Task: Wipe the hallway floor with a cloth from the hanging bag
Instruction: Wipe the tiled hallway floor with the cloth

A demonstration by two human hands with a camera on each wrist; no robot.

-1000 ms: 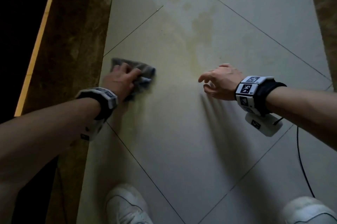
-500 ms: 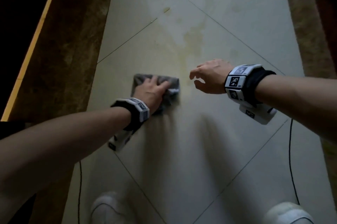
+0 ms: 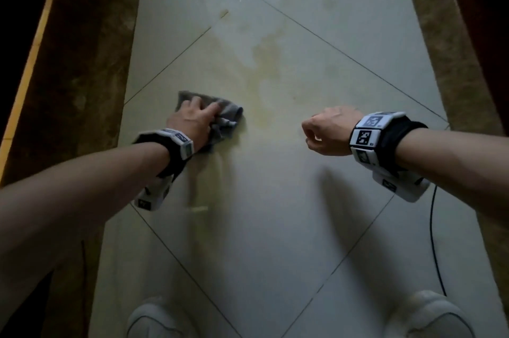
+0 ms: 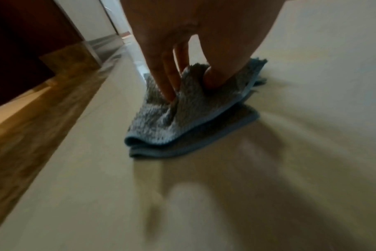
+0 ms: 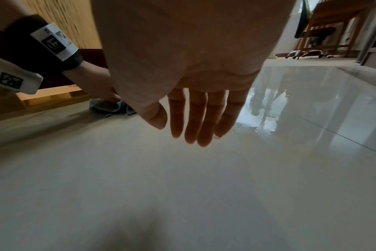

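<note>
The cloth (image 3: 220, 117), grey on its nubby face and blue along its folded edges, lay bunched on the pale tiled floor (image 3: 275, 227), and everything else is placed from it. The left hand (image 3: 192, 123) was on top of the cloth, fingers (image 4: 167, 79) spread and pressed down into the pile with the thumb dug into a raised fold, so that the fabric puckered between them; the hand pinned it against the tile. Just to the right of the cloth and beyond it ran a yellowish stain (image 3: 264, 70) across the tiles. Further right, well apart from the cloth, the right hand (image 3: 327, 131) hung above the floor holding nothing, its fingers (image 5: 195, 118) loosely extended and close together, pointing down toward the tile without plainly touching it. To the left of the cloth the pale tiles gave way to a dark brown marbled border (image 3: 91, 76). On the near side of the cloth, toward the person, two white shoes (image 3: 154, 321) stood on the floor. Beyond the cloth the floor was glossy with reflections.
</note>
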